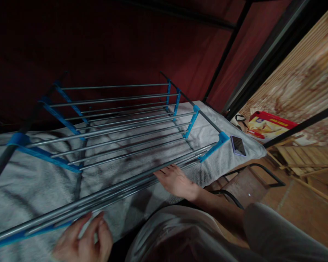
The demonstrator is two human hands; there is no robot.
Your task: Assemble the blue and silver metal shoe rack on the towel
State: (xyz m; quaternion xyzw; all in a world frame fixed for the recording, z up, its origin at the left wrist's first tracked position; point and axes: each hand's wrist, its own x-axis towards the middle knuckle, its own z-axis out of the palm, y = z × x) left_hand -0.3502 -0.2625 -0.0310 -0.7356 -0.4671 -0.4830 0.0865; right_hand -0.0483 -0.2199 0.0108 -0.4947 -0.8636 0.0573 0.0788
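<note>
A drying rack [136,125] of grey metal rods and blue plastic brackets stands on a grey fleece-covered surface. Several of its front rods lie close together in a slanting bundle. Against that bundle, right of its middle, rests my right hand [176,180], back up, fingers stretched toward the rods and their tips partly hidden. Lower left, my left hand [83,240] is bent with fingers apart, close to the front rods and a blue bracket [30,234]. Whether its fingertips touch them I cannot tell.
A phone [238,146] lies on the grey cover [218,127] near its right corner. Beyond are a red and yellow box [273,125] and a wooden chair-like piece [306,158]. A dark-framed seat [246,187] stands close on the right. A dark red wall [112,43] rises behind.
</note>
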